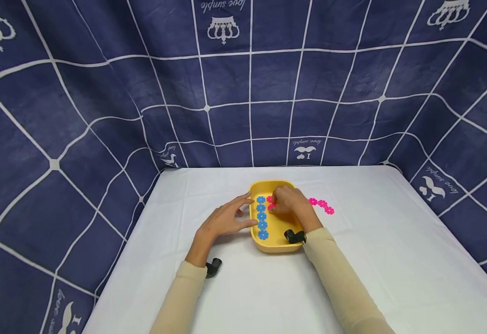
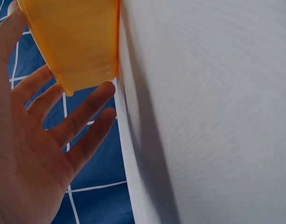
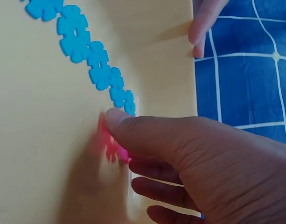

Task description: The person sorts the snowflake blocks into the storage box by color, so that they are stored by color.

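A yellow tray (image 1: 282,227) holds a column of several blue flower-shaped discs (image 1: 262,216) along its left side. My right hand (image 1: 288,200) reaches into the tray and pinches a pink flower-shaped disc (image 3: 110,142) between thumb and fingers, low over the tray floor. Another pink disc (image 1: 269,199) shows just beyond its fingertips, beside the far end of the blue column. My left hand (image 1: 225,218) is at the tray's left side with fingers spread and loosely bent, its fingertips right at the rim. In the left wrist view the palm (image 2: 35,158) holds nothing.
Three pink flower-shaped discs (image 1: 322,203) lie in a slanting row on the white tablecloth (image 1: 373,260), right of the tray. A dark blue checked curtain (image 1: 268,79) surrounds the table at the back and sides. Each wrist wears a small black camera (image 1: 214,267).
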The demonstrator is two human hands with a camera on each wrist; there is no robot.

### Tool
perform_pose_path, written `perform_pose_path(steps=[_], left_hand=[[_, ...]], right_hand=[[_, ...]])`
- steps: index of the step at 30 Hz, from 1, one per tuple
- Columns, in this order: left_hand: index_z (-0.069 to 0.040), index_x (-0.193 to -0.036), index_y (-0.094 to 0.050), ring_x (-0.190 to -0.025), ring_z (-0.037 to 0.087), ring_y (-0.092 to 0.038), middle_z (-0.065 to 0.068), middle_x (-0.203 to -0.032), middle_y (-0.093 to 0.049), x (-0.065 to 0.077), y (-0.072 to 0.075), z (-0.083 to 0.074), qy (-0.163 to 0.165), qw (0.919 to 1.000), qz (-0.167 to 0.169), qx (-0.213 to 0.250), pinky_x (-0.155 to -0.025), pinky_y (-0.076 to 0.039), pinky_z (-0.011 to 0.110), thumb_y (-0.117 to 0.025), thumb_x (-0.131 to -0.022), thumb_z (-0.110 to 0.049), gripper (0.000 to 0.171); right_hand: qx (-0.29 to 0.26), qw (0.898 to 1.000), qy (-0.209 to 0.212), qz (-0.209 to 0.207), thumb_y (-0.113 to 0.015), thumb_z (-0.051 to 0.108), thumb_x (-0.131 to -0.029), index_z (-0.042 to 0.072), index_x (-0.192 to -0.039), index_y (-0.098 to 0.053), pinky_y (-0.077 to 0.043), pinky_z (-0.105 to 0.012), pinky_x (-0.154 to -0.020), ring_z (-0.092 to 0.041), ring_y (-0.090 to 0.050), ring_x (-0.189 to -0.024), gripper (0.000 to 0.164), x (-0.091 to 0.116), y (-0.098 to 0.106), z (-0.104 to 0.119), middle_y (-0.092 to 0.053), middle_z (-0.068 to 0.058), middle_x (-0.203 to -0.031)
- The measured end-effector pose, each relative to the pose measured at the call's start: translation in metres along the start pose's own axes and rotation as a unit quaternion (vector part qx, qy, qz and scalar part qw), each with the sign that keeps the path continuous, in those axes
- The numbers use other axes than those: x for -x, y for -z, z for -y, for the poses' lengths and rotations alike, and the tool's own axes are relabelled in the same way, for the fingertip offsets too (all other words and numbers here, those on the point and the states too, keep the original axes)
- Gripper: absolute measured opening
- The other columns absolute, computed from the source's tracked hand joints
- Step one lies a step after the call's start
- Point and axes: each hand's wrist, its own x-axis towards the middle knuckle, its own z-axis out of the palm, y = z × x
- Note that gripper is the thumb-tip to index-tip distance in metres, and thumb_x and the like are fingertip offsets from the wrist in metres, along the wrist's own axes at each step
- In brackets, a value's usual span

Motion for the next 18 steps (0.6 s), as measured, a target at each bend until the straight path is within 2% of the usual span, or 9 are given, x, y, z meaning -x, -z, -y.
perform_pose_path(steps=[6,18], left_hand=[[-0.031,-0.154,-0.058,-0.110,0.008,-0.071,-0.018,-0.171,-0.038,-0.0005,0.0001,0.0014,0.003,1.0000,0.002,-0.001,-0.095,-0.055,0.043,-0.079,-0.092,-0.062,0.073],[-0.026,-0.155,-0.058,-0.113,0.011,-0.070,-0.017,-0.172,-0.036,0.0008,0.0008,0.0013,0.003,0.9999,0.010,0.003,-0.096,-0.055,0.047,-0.078,-0.092,-0.062,0.075]], right_hand=[[0.011,1.000,0.007,-0.004,-0.090,0.039,-0.088,0.014,-0.091,-0.077,-0.056,-0.041,-0.080,-0.021,-0.062,-0.081,0.029,-0.0033,-0.0028,-0.0006,-0.069,0.001,-0.084],[0.000,1.000,0.007,-0.019,-0.092,0.040,-0.086,0.014,-0.100,-0.080,-0.058,-0.045,-0.090,-0.023,-0.065,-0.089,0.032,-0.0031,-0.0047,-0.0003,-0.075,0.000,-0.095]])
